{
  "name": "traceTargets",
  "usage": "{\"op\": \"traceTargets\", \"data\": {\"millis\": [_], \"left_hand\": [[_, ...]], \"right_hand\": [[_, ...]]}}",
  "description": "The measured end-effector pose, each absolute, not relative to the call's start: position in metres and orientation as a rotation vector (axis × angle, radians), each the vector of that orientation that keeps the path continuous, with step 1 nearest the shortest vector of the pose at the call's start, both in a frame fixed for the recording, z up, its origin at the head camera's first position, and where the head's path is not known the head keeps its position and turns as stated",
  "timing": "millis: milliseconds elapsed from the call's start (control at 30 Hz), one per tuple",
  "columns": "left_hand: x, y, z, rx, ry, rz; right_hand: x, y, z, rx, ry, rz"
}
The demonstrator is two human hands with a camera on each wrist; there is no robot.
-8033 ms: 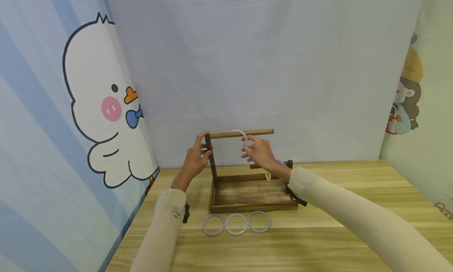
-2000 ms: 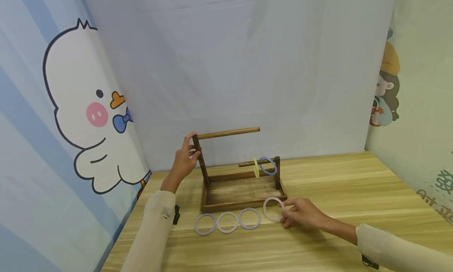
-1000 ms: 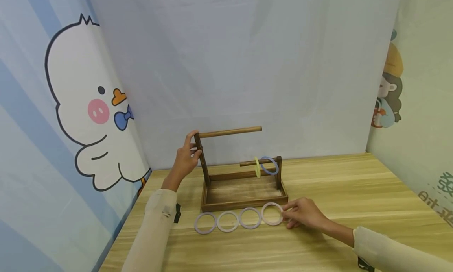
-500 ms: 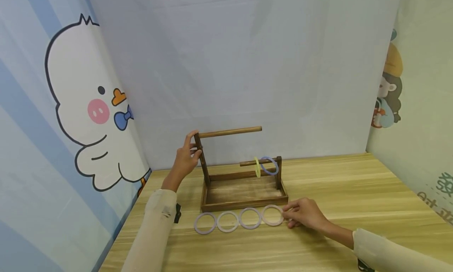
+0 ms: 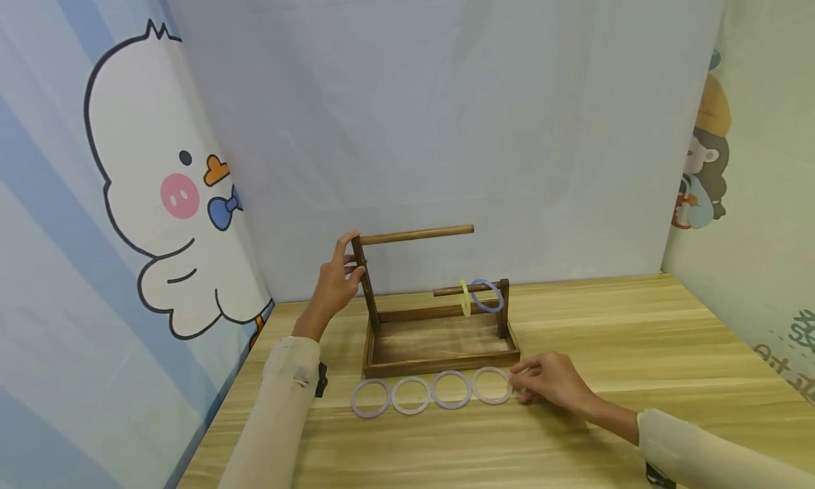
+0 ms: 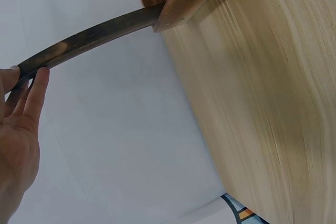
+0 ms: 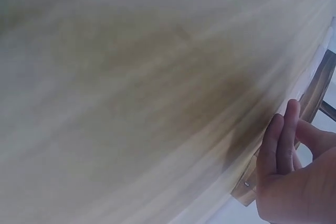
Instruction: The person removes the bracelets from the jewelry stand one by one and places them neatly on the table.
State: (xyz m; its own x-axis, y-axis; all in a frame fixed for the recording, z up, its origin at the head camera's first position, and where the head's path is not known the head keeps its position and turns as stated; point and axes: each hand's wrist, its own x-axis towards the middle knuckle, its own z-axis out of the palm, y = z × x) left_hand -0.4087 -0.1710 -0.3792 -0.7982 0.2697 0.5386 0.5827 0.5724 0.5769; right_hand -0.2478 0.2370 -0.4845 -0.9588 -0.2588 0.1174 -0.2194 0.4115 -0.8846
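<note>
the left hand point(image 5: 335, 284) grips the tall upright post point(image 5: 366, 284) of the dark wooden rack point(image 5: 439, 365), fingers curled round it near the top, just under the long upper bar point(image 5: 417, 234); in the left wrist view the fingertips point(image 6: 39, 80) lie along the post. the right hand point(image 5: 547, 383) rests low on the wooden table point(image 5: 637, 347), fingers reaching to the right edge of the nearest pale ring point(image 5: 492, 386); it seems to be just touching or lightly pinching the rim, though the blurred right wrist view does not settle which. that ring lies flat on the table at the right end of a row of four pale rings point(image 5: 431, 392), just in front of the rack's tray. on the short lower bar point(image 5: 461, 289) hang a yellow ring point(image 5: 465, 299) and a blue ring point(image 5: 487, 296), side by side.
</note>
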Motion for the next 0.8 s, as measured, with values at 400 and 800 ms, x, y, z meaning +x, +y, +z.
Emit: {"op": "traceTargets", "data": {"millis": [400, 800], "left_hand": [[-0.406, -0.169, -0.376, -0.682, -2.442, -1.084], [-0.405, -0.171, -0.377, -0.675, -2.457, -1.088]], "right_hand": [[-0.258, 0.229, -0.473, -0.569, 2.772, -1.538], [-0.270, 0.211, -0.461, -0.652, 2.909, -1.484]]}}
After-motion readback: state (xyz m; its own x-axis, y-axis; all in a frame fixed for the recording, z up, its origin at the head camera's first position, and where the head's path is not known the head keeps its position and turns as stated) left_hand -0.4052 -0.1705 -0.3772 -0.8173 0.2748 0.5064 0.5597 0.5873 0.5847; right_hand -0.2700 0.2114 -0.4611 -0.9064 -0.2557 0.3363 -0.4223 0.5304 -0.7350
